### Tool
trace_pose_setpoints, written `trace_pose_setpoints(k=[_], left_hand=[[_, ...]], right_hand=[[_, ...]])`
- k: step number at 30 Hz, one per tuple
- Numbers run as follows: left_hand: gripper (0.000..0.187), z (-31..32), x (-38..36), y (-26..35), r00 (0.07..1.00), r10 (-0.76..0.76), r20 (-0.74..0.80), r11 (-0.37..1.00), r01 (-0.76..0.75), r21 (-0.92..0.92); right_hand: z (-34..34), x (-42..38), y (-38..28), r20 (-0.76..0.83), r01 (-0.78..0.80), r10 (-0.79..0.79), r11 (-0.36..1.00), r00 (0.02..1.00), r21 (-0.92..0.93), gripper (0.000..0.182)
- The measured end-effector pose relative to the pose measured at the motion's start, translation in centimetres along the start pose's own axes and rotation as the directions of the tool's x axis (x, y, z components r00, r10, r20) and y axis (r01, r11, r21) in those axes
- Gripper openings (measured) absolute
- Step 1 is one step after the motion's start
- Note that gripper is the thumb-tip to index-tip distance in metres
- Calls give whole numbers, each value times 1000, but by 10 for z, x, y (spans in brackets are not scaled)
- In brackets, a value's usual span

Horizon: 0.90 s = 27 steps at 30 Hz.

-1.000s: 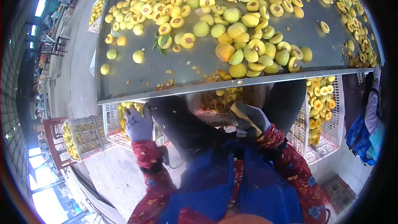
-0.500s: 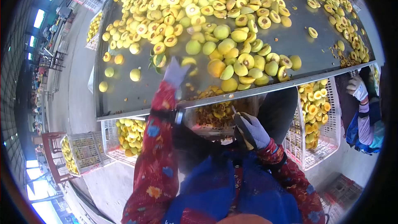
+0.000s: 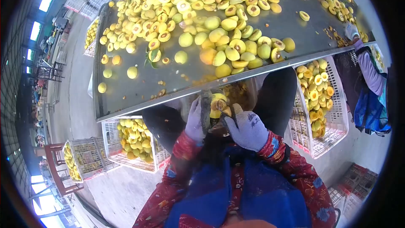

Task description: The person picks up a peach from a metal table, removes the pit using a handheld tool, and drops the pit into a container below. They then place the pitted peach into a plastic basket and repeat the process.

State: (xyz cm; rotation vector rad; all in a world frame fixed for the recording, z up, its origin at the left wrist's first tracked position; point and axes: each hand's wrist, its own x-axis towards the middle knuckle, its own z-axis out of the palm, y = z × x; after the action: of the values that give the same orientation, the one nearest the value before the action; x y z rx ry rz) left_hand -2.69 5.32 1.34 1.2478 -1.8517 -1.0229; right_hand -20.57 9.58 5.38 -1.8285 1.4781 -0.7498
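Note:
My left hand (image 3: 197, 118), in a pale glove with dark fingers, is closed around a yellow peach half (image 3: 218, 103) just off the table's near edge. Against the fruit's right side, the fingers of my gloved right hand (image 3: 248, 130) are curled. The small metal-tipped hand tool it held half a second ago is mostly hidden by the fingers and the peach. Whole and halved peaches (image 3: 240, 50) lie heaped on the metal table (image 3: 139, 86) beyond my hands. Below them, a container of peach scraps (image 3: 238, 93) is partly covered.
White crates of peach halves stand left (image 3: 158, 158) and right (image 3: 337, 118) of my knees. A co-worker's gloved hand (image 3: 351, 31) rests at the table's right end, near pit scraps. The table's raised metal edge (image 3: 194, 92) runs just beyond my hands.
My left hand has come back from the tabletop to the front of my body, now with a peach half. My right hand has risen to meet it. The co-worker's hand has moved onto the table.

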Motion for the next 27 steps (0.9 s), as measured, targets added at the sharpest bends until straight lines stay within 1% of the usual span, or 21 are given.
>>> trace_pose_setpoints(k=[2,4,5,6,8,9,10,12,13,14,15,16,17,18,19,20,21,22,24,26,27], left_hand=[[37,11,-15,-11,995,72,-68,966,-53,252],[37,33,-27,-2,970,-105,-217,970,52,-236],[37,37,-32,0,960,-121,-252,962,51,-268],[37,42,-37,3,948,-136,-286,953,46,-301],[37,44,-40,6,946,36,-321,998,-19,56],[36,47,-42,7,943,-32,-332,999,27,-19],[36,50,-43,6,935,-103,-340,993,75,-96],[34,52,-42,3,912,-237,-335,958,162,-238],[34,49,-43,2,934,-132,-331,991,136,-11],[33,47,-46,3,954,-19,-300,973,87,214],[33,47,-43,2,965,108,-239,906,3,423],[32,49,-42,-6,951,267,-159,759,-105,643],[33,50,-39,-16,934,341,-107,684,-169,709],[36,49,-37,-21,956,287,-69,744,-177,644],[38,55,-35,-33,982,64,-176,910,14,414],[39,52,-32,-25,942,321,-101,721,-173,671],[37,54,-28,-16,961,150,-232,869,-17,494],[35,58,-26,-10,947,-64,-315,950,155,273],[32,59,-23,-5,955,-118,-272,971,169,172],[30,58,-17,-9,961,-170,-217,977,193,86],[30,58,-15,-14,963,-198,-185,977,209,45]], right_hand=[[-1,-11,-6,23,-40,40,999,999,-18,46],[6,-24,1,4,14,-14,999,1000,-51,42],[12,-30,5,-9,40,-41,997,999,-68,40],[15,-37,10,-30,177,-185,970,982,-165,39],[19,-46,20,-28,421,-462,830,886,-367,36],[20,-49,21,8,274,-275,955,961,-110,35],[22,-51,23,99,79,-94,986,991,144,34],[31,-50,28,270,-150,49,918,962,367,34],[35,-47,35,309,-149,33,920,951,362,35],[36,-49,41,203,236,-235,972,951,21,37],[37,-50,48,80,472,-483,786,872,-398,38],[41,-49,56,145,470,-450,798,881,-378,41],[34,-41,43,232,154,-124,981,965,-116,25],[55,-41,66,208,340,-283,880,936,-333,41],[67,-39,81,174,228,-217,973,960,-46,40],[56,-37,79,154,410,-384,888,910,-210,40],[62,-34,88,142,378,-365,923,920,-74,40],[64,-31,92,145,335,-342,940,929,72,40],[58,-30,86,131,264,-326,899,936,349,30],[50,-27,72,205,47,-207,803,957,594,26],[45,-26,67,301,-134,-106,723,948,677,26]])
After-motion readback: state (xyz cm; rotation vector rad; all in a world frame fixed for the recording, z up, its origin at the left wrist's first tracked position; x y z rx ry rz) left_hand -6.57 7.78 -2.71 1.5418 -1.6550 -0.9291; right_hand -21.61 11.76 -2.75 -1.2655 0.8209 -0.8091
